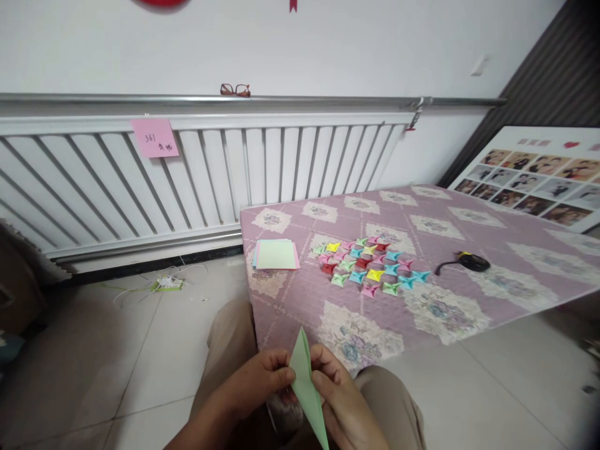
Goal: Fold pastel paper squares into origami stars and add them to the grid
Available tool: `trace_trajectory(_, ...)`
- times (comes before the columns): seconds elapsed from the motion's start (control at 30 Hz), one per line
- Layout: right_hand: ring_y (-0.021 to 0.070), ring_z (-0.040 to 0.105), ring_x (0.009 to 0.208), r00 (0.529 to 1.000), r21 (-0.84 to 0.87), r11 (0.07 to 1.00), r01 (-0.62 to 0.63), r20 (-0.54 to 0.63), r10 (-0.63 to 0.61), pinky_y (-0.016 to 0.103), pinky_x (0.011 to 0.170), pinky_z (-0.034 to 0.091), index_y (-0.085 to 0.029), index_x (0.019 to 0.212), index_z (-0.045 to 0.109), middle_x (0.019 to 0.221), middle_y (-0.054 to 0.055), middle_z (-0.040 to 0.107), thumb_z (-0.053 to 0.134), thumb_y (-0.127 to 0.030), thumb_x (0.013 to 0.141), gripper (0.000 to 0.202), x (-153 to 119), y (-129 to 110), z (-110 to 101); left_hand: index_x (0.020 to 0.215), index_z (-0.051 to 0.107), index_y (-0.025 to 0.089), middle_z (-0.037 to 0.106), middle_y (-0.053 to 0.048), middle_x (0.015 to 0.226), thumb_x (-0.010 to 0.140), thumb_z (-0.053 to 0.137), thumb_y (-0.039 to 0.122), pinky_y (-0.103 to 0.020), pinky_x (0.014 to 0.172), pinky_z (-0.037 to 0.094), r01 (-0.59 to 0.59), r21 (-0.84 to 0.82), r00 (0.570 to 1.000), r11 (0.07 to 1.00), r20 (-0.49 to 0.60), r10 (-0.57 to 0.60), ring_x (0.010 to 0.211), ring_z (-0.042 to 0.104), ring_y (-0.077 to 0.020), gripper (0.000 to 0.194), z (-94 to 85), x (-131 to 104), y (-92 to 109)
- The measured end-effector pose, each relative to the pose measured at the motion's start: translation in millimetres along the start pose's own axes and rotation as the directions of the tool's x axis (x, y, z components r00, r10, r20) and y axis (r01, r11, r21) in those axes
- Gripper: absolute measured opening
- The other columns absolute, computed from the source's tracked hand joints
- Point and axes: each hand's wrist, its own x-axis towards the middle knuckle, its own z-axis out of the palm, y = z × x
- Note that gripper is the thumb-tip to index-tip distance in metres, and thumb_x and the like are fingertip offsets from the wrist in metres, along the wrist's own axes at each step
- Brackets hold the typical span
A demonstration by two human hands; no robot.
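A folded light green paper [305, 387], long and pointed at its upper end, is held above my lap at the table's near edge. My left hand [267, 381] pinches its left side between thumb and fingers. On the right side, my right hand [335, 394] grips the same paper, thumb on its face. A stack of square paper sheets [276, 255], light green on top with pink and blue edges showing, lies at the table's left. Several small folded paper pieces [360, 264] in pink, green, yellow, blue and red sit grouped to its right.
The table [290, 312] has a purple flowered cloth. A black corded object [473, 262] lies on its right part. Behind stand a white radiator [300, 162] with a pink note [154, 137], glasses [235, 90] on the pipe, and a photo board [539, 175]. A power strip [167, 284] rests on the floor.
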Motion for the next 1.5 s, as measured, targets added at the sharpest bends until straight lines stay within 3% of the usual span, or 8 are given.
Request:
trace_trajectory(0.63,0.0153,0.059,0.064,1.0,0.057,0.998,-0.013,-0.01,0.014,0.029,0.059,0.047,-0.023,0.082,0.051,0.073,-0.001,0.059,0.077,-0.038,0.068,0.033,0,5,6,0.08,0.061,0.012,0.061,-0.002,0.066,0.068,0.073,0.054,-0.024,0.058,0.042,0.007,-0.101,1.0,0.995,0.031,-0.004,0.056,0.054,-0.0117,0.045,-8.7,-1,-10)
trace_trajectory(1.5,0.0134,0.06,0.065,0.999,0.099,0.995,-0.002,0.044,-0.003,0.029,0.064,0.049,-0.02,0.083,0.055,0.075,-0.001,0.061,0.077,-0.03,0.071,0.027,5,12,-2,0.083,0.062,0.011,0.061,-0.001,0.067,0.071,0.072,0.05,-0.024,0.06,0.043,0.005,-0.073,0.997,0.997,0.08,0.001,0.057,0.054,-0.0109,0.041,-15.5,-1,-10)
